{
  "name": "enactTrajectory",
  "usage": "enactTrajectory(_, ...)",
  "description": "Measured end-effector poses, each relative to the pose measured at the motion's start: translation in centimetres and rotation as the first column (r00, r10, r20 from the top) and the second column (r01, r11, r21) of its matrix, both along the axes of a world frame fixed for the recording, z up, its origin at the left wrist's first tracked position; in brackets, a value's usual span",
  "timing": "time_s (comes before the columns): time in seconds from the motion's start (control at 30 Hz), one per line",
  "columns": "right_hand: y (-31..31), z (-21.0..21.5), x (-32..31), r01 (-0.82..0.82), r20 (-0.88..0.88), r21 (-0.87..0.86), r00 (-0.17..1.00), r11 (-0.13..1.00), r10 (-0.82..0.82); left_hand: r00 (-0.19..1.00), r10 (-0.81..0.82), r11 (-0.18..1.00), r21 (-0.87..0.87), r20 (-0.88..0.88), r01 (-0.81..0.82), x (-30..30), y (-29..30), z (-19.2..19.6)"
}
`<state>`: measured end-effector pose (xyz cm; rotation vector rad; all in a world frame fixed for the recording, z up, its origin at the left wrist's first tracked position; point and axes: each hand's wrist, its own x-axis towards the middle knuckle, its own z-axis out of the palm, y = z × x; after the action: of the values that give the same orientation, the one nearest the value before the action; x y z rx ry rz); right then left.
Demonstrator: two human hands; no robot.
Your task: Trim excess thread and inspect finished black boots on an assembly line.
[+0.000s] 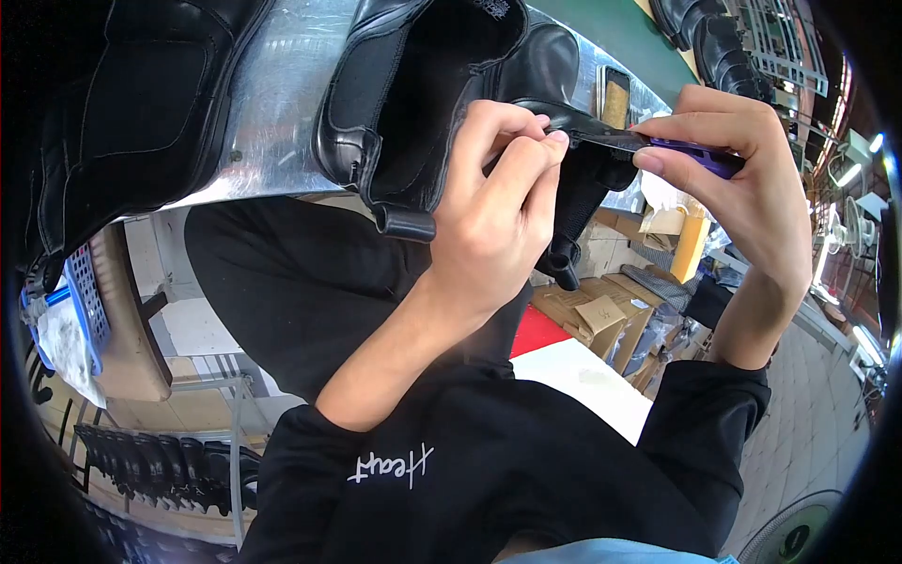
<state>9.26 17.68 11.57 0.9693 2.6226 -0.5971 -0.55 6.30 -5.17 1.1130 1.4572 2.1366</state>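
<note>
A black leather boot (376,85) lies on the metal-topped table in front of me, its shaft spread open. My left hand (498,188) is closed, thumb and fingers pinching a black edge of the boot's upper. The fingers of my right hand (742,141) are wrapped round a purple-handled cutter (700,156). Its dark blade points left, against or very near the black strip (578,122) beside my left fingertips. Where blade and strip meet is too small to make out. Another black boot (141,94) stands at the left.
The metal table (282,103) adjoins a green surface (601,33). Several black boots (714,42) stand at the upper right. Below are cardboard boxes (601,315), a yellow block (691,249) and a blue basket (86,301). A shoe rack (235,461) is at the lower left, a fan (794,536) at the lower right.
</note>
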Motion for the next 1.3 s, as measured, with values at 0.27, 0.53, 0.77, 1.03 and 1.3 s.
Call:
enactTrajectory(0.27, -1.0, 0.1, -0.6, -0.032, -0.009, 0.066, 0.999, 0.997, 0.033, 1.0, 0.02, 1.0, -0.011, -0.003, -0.02, 0.0, 0.0, 0.1)
enactTrajectory(0.53, -2.3, -0.1, -1.2, -0.029, -0.045, 0.17, 0.998, 0.985, 0.038, 1.0, -0.005, 0.999, 0.033, 0.011, 0.005, 0.2, 0.0, -0.4)
enactTrajectory(0.77, -2.1, 0.4, -0.7, 0.044, -0.061, 0.162, 0.998, 0.986, -0.034, 1.0, -0.008, 0.999, 0.031, -0.003, 0.008, 0.1, -0.1, -0.5)
enactTrajectory(1.03, -1.3, 0.4, 1.1, 0.142, -0.116, 0.155, 0.985, 0.978, -0.125, 0.993, -0.078, 0.992, -0.102, -0.087, 0.069, -0.6, -0.7, 0.3)
enactTrajectory(1.3, -0.3, -1.9, 3.7, 0.406, -0.39, 0.11, 0.857, 0.907, -0.336, 1.0, -0.021, 0.998, -0.057, -0.023, 0.02, -0.3, -0.2, -0.2)
